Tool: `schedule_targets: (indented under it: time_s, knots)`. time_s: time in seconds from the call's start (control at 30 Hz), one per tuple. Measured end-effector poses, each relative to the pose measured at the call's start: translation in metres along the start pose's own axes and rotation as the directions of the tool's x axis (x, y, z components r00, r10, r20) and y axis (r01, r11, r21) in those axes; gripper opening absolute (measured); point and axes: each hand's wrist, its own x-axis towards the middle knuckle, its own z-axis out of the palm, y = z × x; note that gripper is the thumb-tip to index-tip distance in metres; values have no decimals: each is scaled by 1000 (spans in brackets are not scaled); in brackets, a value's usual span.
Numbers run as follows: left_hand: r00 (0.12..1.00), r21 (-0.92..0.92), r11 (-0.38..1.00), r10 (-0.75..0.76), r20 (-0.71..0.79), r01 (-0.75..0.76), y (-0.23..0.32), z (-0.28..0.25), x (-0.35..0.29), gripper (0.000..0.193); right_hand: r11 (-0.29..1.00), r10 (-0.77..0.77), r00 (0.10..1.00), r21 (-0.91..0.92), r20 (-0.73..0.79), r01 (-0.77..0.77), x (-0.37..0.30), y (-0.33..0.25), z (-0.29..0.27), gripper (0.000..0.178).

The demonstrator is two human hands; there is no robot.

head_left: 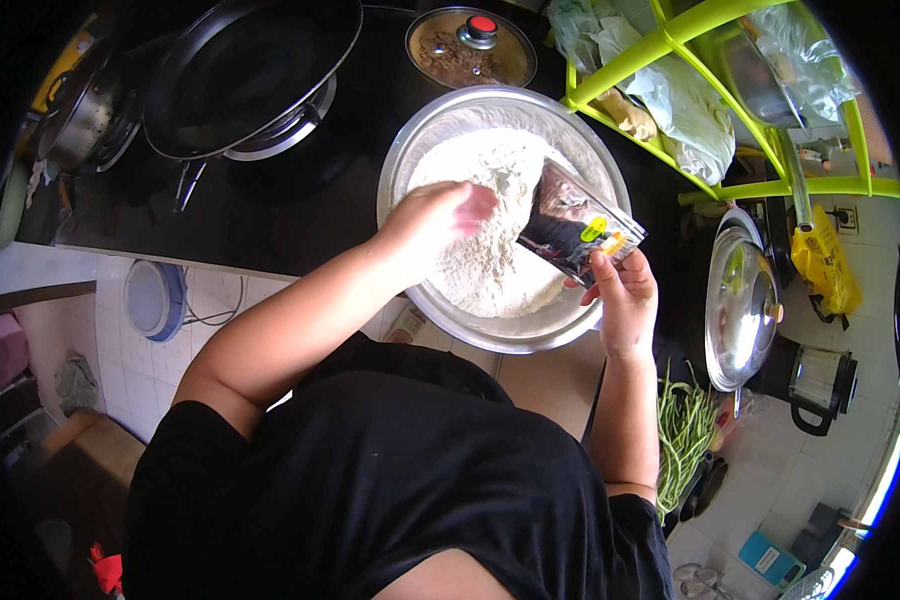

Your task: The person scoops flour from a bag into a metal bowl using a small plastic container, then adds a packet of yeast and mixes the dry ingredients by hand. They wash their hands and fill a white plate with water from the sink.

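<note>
The right hand [625, 300], at 4 o'clock over the rim of the bowl [398, 175], pinches the dark packet [570, 215] by its lower edge between thumb and fingers. The packet is tilted above the bowl's 3 o'clock side, lying at 10 to 11 o'clock from the right hand, with its outer corner reaching toward the rim.

The left hand [440, 225] is over the bowl at 9 o'clock, its forearm crossing the rim at 8. Its fingers look loosely bent and are blurred; I cannot tell whether they hold anything. From this hand the packet is at 3 o'clock, near but apart, with white powder [500, 165] showing between them. The powder spreads widely across the bowl, brightly lit toward 12.

Around the bowl are a black pan [255, 75] at 10, a lidded pot [445, 55] near 12, and green beans [680, 445] at 5.
</note>
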Motion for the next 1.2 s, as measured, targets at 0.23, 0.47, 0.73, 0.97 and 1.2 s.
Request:
schedule_targets:
  time_s: [0.23, 0.47, 0.73, 0.97, 1.2]
  knots:
    - [811, -185, 793, -543, 220, 581, -9, 30, 14, 34, 941, -70, 981, -314, 180, 125, -3, -4, -14, 8]
    - [837, -238, 809, -477, 269, 538, -11, 39, 17, 30, 814, -240, 958, -505, 156, 286, -8, -26, -9, 11]
    - [850, -291, 815, -402, 341, 501, -18, 42, 18, 27, 829, -417, 908, -389, 51, 402, -4, -20, -3, 19]
    - [866, -324, 824, -345, 363, 464, -10, 51, 8, 29, 720, -532, 844, -486, 71, 495, -7, -24, 13, 20]
    - [870, -359, 813, -328, 368, 458, -19, 38, 15, 28, 656, -540, 832, -555, 129, 512, -5, -24, 17, 19]
